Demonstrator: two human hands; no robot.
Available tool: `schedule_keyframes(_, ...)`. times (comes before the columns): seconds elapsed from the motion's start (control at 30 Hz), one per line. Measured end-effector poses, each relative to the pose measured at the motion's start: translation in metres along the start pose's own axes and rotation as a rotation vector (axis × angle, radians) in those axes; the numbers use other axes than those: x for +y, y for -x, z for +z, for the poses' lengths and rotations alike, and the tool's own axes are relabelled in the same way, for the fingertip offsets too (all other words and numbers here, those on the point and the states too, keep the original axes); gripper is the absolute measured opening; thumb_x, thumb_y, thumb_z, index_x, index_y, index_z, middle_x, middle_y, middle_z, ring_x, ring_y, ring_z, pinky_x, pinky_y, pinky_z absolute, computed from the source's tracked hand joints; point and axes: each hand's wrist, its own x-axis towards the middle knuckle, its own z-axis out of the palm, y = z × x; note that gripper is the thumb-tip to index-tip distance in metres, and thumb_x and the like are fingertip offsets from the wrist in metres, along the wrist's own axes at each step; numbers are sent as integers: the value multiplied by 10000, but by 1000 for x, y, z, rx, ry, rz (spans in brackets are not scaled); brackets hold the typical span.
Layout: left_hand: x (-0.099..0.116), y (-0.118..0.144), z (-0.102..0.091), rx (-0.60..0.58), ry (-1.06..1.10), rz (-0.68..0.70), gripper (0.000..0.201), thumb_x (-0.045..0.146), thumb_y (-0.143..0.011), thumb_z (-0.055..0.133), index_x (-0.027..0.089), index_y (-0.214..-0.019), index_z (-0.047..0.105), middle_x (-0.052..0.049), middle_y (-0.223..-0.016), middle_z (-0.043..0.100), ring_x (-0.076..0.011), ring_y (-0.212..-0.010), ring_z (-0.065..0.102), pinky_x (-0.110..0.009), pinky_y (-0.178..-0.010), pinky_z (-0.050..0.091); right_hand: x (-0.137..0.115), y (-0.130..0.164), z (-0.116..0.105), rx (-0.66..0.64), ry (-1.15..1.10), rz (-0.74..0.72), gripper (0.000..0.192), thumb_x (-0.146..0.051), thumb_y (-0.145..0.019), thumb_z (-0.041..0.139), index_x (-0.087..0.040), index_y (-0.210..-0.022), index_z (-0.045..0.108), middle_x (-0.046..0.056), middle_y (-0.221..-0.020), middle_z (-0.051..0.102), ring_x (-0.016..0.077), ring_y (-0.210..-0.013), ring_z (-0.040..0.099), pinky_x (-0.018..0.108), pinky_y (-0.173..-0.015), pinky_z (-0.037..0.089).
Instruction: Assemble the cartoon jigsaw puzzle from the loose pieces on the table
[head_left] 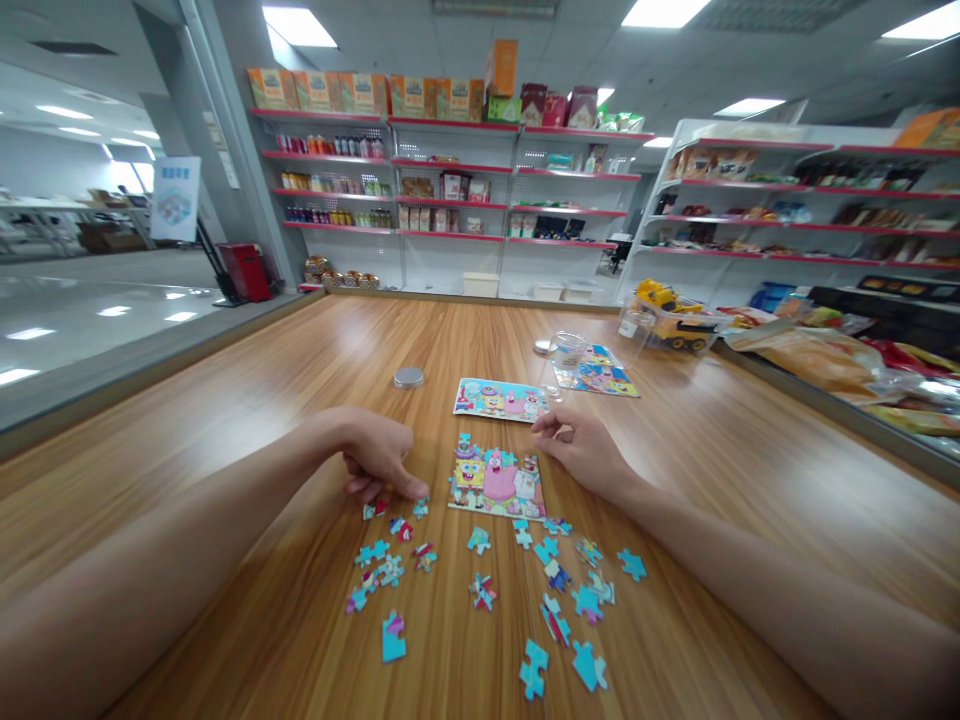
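Observation:
My left hand [381,455] is over the wood-grain table, its other fingers curled under and one digit stretched down to a small blue puzzle piece [421,508]. To its right lies a partly joined jigsaw puzzle [495,482], with a yellow square character and a pink starfish; its upper edge is uneven. My right hand [574,445] is beside the puzzle's upper right, fingers curled and tips together, with nothing visible in them. Just beyond them is a picture card [501,400] with similar characters. Several loose puzzle pieces [555,575] lie scattered on the near side.
A silver lid [409,378] lies beyond my left hand. At the right back are a clear jar [570,352], colourful picture sheets [598,378] and a clear bin with yellow toy trucks [679,328]. Packaged goods [825,365] line the right side. Stocked shelves [450,165] stand behind the table.

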Motion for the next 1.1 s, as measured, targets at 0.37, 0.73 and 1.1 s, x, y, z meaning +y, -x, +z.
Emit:
schedule_keyframes(0.37,3,0,4,-38,-18,-16,462,571,-638,719,153,-457,640,-60,-426,557,-128,-381,452,-214,-379,266,-2,0,0,0,14,1,130,-248,-731,609,-172,-822,663,22,-743,660,153,-624,595,268,-605,456)
schedule_keyframes(0.73,23,15,10,-30,-71,-39,375,484,-547,793,169,-413,640,-83,-454,604,-147,-390,484,-222,-369,277,-4,1,0,-5,-5,3,123,-243,-733,605,-169,-815,662,23,-729,655,146,-589,584,266,-579,454)
schedule_keyframes(1.1,49,28,21,-3,-215,-44,418,440,-603,776,171,-352,578,-71,-456,618,-142,-391,464,-233,-365,306,-5,1,-1,8,1,-13,111,-247,-725,617,-172,-794,660,27,-712,663,156,-612,594,265,-573,462)
